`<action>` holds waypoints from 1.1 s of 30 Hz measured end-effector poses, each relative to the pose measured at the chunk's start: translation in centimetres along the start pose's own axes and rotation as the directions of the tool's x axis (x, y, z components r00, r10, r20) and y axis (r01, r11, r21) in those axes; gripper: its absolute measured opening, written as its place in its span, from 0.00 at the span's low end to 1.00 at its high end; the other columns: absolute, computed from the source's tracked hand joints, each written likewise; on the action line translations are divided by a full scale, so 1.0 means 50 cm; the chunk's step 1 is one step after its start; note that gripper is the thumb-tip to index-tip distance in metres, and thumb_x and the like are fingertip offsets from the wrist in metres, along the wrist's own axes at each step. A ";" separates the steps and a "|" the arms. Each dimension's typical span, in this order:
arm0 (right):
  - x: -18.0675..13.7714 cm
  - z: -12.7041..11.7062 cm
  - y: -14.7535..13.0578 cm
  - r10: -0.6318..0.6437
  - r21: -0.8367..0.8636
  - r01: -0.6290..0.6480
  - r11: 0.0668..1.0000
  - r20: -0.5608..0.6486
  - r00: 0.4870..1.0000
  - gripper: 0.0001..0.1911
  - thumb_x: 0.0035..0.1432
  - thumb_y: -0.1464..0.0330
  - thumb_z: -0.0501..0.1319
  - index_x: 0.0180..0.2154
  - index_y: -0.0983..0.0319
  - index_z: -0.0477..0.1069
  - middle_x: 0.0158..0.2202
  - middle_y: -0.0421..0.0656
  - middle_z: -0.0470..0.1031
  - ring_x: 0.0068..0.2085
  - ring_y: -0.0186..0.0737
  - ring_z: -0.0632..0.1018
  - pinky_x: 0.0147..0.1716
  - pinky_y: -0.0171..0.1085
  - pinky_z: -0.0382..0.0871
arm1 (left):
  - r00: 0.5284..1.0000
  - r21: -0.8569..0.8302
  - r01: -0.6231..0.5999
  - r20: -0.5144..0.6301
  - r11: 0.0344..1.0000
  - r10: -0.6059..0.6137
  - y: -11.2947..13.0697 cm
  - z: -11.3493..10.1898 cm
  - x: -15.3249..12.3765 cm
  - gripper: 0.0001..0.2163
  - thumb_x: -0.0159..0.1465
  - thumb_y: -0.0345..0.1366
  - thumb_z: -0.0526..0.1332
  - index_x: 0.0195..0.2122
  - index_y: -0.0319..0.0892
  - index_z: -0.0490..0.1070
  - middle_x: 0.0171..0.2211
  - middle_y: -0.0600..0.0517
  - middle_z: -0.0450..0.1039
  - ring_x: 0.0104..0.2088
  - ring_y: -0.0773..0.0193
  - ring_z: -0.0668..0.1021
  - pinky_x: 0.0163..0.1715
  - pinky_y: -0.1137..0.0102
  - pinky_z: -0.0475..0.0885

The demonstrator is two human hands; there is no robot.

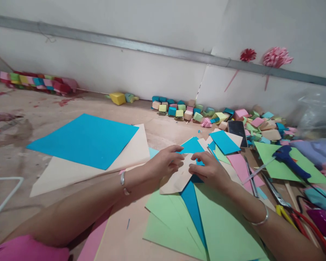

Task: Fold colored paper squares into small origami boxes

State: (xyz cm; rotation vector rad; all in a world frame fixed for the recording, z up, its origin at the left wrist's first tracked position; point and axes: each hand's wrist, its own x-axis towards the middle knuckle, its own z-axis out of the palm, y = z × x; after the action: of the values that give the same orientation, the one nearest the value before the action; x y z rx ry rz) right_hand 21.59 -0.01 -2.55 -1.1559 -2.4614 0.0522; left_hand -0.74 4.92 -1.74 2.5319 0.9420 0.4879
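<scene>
My left hand and my right hand meet over a small beige paper piece. Both pinch its upper edge, fingers curled and pressed on the paper. The beige piece lies on a blue paper strip and on green sheets. A blue triangle of paper shows just beyond my fingertips. Each wrist wears a thin silver bangle.
A large blue sheet on a beige sheet lies to the left. A row of small folded paper cubes runs along the wall. A phone, a blue glue gun and scissors sit at the right.
</scene>
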 end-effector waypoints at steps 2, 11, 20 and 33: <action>-0.004 0.004 0.003 -0.082 -0.021 0.081 0.997 -0.049 0.995 0.11 0.63 0.73 0.54 0.31 0.60 0.74 0.38 0.46 0.74 0.41 0.42 0.71 0.40 0.41 0.61 | 0.985 0.085 -0.060 -0.154 0.995 0.073 0.014 -0.011 -0.007 0.05 0.62 0.30 0.60 0.36 0.41 0.75 0.56 0.42 0.66 0.55 0.55 0.70 0.50 0.61 0.69; -0.007 0.007 -0.004 -0.117 -0.003 0.117 0.993 -0.007 0.993 0.11 0.64 0.70 0.56 0.29 0.62 0.72 0.28 0.43 0.74 0.34 0.39 0.70 0.34 0.38 0.55 | 0.998 0.299 -0.044 0.045 0.953 0.032 0.094 0.003 -0.062 0.12 0.64 0.42 0.59 0.29 0.38 0.71 0.30 0.47 0.73 0.31 0.60 0.73 0.28 0.69 0.67; -0.007 0.009 0.030 0.224 0.226 -0.236 0.945 0.077 0.971 0.08 0.62 0.67 0.59 0.41 0.61 0.73 0.35 0.44 0.78 0.37 0.41 0.75 0.37 0.38 0.63 | 0.974 0.239 0.152 0.126 0.959 -0.186 0.065 0.005 -0.039 0.12 0.69 0.37 0.48 0.34 0.39 0.66 0.27 0.50 0.71 0.24 0.63 0.69 0.21 0.69 0.53; -0.002 0.012 0.010 0.259 0.169 -0.290 0.942 0.186 0.948 0.06 0.59 0.65 0.62 0.34 0.61 0.69 0.29 0.41 0.71 0.35 0.40 0.70 0.33 0.37 0.60 | 0.956 0.294 0.188 0.163 0.937 -0.243 0.067 0.019 -0.039 0.10 0.68 0.40 0.49 0.36 0.40 0.64 0.28 0.49 0.71 0.25 0.60 0.71 0.22 0.68 0.50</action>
State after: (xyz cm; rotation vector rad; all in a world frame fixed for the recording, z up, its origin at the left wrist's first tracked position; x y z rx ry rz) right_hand 21.75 0.32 -3.24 -1.4468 -2.3444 0.4753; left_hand 0.09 1.04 -1.33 2.6098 1.2681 0.0371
